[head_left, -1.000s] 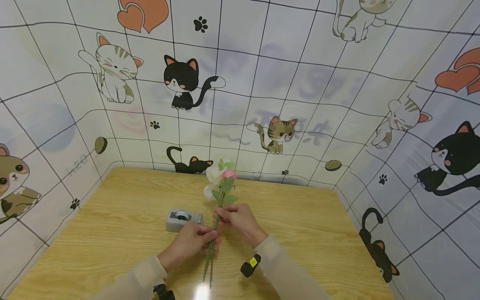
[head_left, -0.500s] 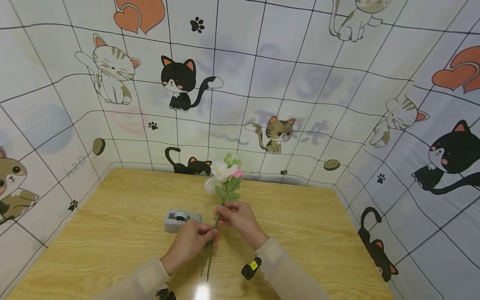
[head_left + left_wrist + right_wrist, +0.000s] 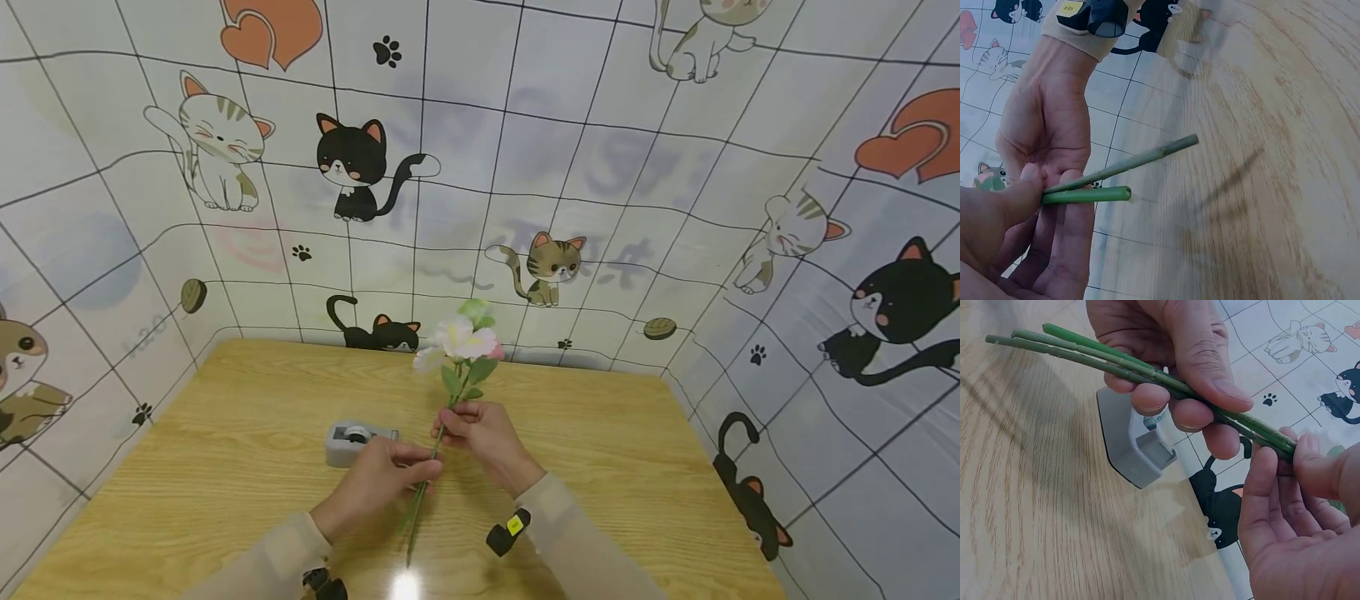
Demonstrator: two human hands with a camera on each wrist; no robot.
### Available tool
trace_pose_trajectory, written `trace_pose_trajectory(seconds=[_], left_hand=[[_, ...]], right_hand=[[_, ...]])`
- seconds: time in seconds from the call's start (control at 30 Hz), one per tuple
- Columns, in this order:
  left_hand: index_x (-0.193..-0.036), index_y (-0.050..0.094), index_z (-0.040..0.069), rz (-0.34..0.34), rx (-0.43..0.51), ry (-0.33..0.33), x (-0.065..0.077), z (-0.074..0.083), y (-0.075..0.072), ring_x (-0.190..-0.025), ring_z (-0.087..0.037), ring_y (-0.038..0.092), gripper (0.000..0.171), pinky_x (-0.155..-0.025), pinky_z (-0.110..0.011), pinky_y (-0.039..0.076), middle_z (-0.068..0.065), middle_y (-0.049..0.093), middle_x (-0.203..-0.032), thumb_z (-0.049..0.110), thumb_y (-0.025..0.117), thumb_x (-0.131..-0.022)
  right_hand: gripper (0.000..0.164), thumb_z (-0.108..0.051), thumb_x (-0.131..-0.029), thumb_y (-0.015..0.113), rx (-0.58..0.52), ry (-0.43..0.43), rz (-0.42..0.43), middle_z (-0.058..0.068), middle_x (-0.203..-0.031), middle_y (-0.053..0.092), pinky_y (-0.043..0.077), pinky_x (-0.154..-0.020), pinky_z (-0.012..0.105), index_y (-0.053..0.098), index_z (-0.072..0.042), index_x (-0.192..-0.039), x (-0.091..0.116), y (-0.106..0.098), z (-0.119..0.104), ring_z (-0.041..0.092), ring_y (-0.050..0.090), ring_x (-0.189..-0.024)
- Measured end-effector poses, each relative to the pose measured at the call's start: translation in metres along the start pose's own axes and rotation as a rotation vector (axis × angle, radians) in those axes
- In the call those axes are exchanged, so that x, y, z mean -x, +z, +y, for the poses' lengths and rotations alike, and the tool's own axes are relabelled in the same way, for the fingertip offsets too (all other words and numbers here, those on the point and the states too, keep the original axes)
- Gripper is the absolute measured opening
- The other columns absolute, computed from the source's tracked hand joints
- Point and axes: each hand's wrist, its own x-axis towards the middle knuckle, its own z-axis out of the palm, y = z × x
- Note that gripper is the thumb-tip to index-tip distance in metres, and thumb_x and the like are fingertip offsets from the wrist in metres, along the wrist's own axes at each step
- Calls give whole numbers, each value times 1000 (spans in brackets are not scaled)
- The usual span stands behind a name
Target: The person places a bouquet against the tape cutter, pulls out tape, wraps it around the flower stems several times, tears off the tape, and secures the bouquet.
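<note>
A small bunch of artificial flowers (image 3: pixel 459 340), white and pink with green leaves, leans upright between both hands. Its green stems (image 3: pixel 1072 345) show as three in the right wrist view, fanned at the cut ends. My left hand (image 3: pixel 381 481) holds them lower down, between thumb and fingers. Just beneath the leaves, my right hand (image 3: pixel 487 440) pinches the stems together. Two stem ends (image 3: pixel 1147 161) stick out past the hands in the left wrist view. Behind the left hand stands a grey tape dispenser (image 3: pixel 343 451), partly hidden by that hand.
The wooden table (image 3: pixel 600 467) runs back to a white grid-patterned cloth wall (image 3: pixel 465 167) printed with cats, which also encloses both sides. A bright light reflection lies on the table near its front.
The bunch has turned in my hands and its head has shifted right; the white blossoms now face forward and the pink one is mostly behind them. Both hands keep their hold.
</note>
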Motion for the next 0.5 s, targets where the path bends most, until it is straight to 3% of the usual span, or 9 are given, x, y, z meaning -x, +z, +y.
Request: trace_pose_trajectory(seconds=[0.23, 0.5], left_hand=[[-126, 87, -5, 79, -51, -5, 1, 5, 5, -84, -26, 87, 34, -68, -37, 71, -22, 89, -102, 24, 88, -108], [-116, 91, 1, 165, -119, -5, 1, 12, 13, -74, -18, 82, 25, -66, -43, 71, -19, 89, -93, 22, 92, -103]], right_hand=[[35, -12, -114, 77, 13, -15, -4, 6, -112, 89, 71, -107, 40, 76, 14, -138, 2, 0, -4, 12, 85, -101], [30, -7, -114, 75, 13, -70, 7, 12, -118, 89, 72, -99, 33, 78, 16, -133, 7, 1, -10, 25, 89, -112]])
